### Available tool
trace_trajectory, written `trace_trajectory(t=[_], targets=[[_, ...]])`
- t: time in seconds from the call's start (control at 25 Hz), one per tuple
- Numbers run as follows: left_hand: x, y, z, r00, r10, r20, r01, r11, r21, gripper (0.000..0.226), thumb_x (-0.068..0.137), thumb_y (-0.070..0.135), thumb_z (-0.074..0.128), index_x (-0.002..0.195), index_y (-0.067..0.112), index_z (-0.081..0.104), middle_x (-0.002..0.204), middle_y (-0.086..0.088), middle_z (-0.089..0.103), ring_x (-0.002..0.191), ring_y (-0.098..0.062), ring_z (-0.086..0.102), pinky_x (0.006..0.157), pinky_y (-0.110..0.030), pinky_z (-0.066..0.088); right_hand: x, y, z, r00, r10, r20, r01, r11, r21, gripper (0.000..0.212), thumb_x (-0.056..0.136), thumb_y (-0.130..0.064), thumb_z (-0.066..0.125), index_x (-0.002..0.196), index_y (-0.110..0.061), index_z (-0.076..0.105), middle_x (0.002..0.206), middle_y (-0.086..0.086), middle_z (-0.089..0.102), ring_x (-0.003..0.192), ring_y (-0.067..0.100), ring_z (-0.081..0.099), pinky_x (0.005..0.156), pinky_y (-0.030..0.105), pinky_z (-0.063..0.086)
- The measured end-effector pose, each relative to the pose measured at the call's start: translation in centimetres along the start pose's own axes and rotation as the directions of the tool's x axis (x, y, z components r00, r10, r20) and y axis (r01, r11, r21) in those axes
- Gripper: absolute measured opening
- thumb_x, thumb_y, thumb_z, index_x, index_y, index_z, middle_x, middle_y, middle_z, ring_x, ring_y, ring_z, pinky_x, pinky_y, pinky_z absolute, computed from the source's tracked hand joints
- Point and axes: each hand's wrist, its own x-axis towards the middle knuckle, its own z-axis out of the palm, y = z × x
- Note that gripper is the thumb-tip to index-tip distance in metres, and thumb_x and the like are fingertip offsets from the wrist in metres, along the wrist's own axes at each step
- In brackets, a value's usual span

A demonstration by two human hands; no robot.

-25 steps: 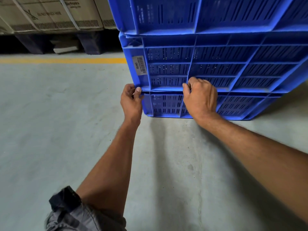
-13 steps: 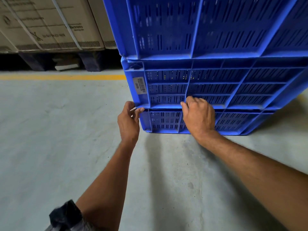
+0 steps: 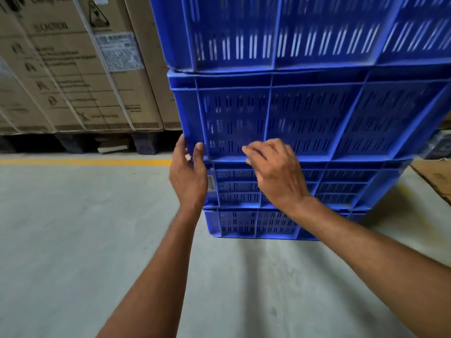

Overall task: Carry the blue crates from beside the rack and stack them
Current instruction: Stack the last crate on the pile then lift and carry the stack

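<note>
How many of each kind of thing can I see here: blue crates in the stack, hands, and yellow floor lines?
blue crates: 4 in view, the top one cut off by the frame
hands: 2, the left hand and the right hand
yellow floor line: 1
Total: 7

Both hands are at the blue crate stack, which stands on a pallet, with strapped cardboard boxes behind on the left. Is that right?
Not quite. The head view shows the blue crate stack standing directly on the concrete floor, not a pallet. The rest holds: left hand and right hand are at the stack, strapped cardboard boxes behind on the left.
</note>
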Motion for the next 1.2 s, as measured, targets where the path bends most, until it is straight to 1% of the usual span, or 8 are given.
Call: trace_trajectory(t=[0.2,0.32,0.44,0.56,0.76,0.92,1.08,1.2], targets=[[0.6,-0.7,-0.7,0.999,-0.035,-0.022,0.035,0.999,-0.013,0.014,0.098,0.025,0.064,0.086,0.022,0.058,0.079,0.017,0.064,0.073,0.006,0.060,0.068,-0.022,0.049,-0.3,-2.1,1.7,0.990,0.084,0.111,-0.080,0.996,-0.037,0.030,0.076,0.009,0.074,0.101,-0.007,0.072,0.083,0.004,0.062,0.077,0.024,0.056,0.060,0.035,0.046],[1.1,1.0,-2.0,0.995,-0.061,0.075,0.059,0.997,0.040,0.009,0.097,0.025,0.065,0.097,0.021,0.058,0.093,0.011,0.067,0.090,-0.008,0.067,0.070,-0.023,0.051,1.9,-2.3,-0.3,0.979,0.086,0.186,-0.083,0.996,-0.028,0.017,0.072,0.005,0.072,0.078,-0.011,0.071,0.073,-0.001,0.056,0.073,0.021,0.050,0.059,0.032,0.033],[2.0,5.4,-3.5,0.983,0.184,-0.006,-0.180,0.965,0.192,0.032,0.096,0.028,0.066,0.124,0.023,0.052,0.125,0.004,0.055,0.109,-0.015,0.060,0.085,-0.036,0.053,4.7,-1.5,-4.8,0.999,-0.013,0.037,0.014,1.000,-0.016,0.026,0.080,-0.001,0.067,0.104,-0.010,0.073,0.103,0.002,0.069,0.102,0.026,0.057,0.077,0.038,0.044],[4.6,11.1,-3.8,0.842,0.538,0.036,-0.507,0.767,0.393,0.041,0.098,0.024,0.063,0.139,0.022,0.053,0.143,-0.004,0.046,0.129,-0.023,0.048,0.101,-0.036,0.039,9.5,0.0,-9.5,0.959,0.148,-0.243,-0.166,0.984,-0.056,0.033,0.092,-0.013,0.058,0.124,-0.014,0.065,0.127,0.002,0.062,0.117,0.027,0.055,0.093,0.042,0.040],[4.6,12.2,-2.6,0.645,0.720,0.258,-0.722,0.462,0.515,0.031,0.102,0.021,0.060,0.132,0.021,0.065,0.145,0.004,0.057,0.147,-0.022,0.037,0.103,-0.040,0.038,9.2,3.4,-9.7,0.925,0.285,-0.252,-0.315,0.945,-0.089,0.015,0.099,-0.015,0.058,0.112,-0.014,0.067,0.101,0.005,0.059,0.093,0.029,0.051,0.081,0.045,0.045],[4.2,13.6,-3.3,0.709,0.664,0.238,-0.667,0.522,0.531,0.028,0.095,0.021,0.068,0.123,0.019,0.068,0.127,0.000,0.069,0.115,-0.026,0.061,0.087,-0.037,0.044,10.2,4.8,-11.6,0.981,0.170,-0.088,-0.180,0.977,-0.114,0.022,0.090,-0.005,0.072,0.111,-0.013,0.071,0.090,0.001,0.058,0.083,0.023,0.051,0.069,0.037,0.048],[6.9,16.5,-4.4,0.582,0.695,0.421,-0.749,0.258,0.610,0.031,0.085,0.017,0.080,0.115,0.023,0.073,0.106,0.000,0.074,0.088,-0.023,0.058,0.063,-0.034,0.043,11.5,6.3,-13.7,0.996,-0.039,0.076,0.058,0.962,-0.268,0.021,0.075,0.004,0.080,0.086,-0.011,0.069,0.074,0.002,0.056,0.068,0.019,0.050,0.053,0.031,0.045],[7.2,16.2,-4.8,0.613,0.598,0.516,-0.733,0.188,0.654,0.040,0.077,0.010,0.084,0.114,0.021,0.071,0.099,-0.001,0.069,0.077,-0.021,0.059,0.051,-0.031,0.042,11.9,5.7,-14.5,0.982,-0.133,0.131,0.170,0.928,-0.332,0.030,0.069,0.020,0.068,0.070,-0.009,0.059,0.065,0.004,0.052,0.061,0.017,0.039,0.053,0.028,0.037]])
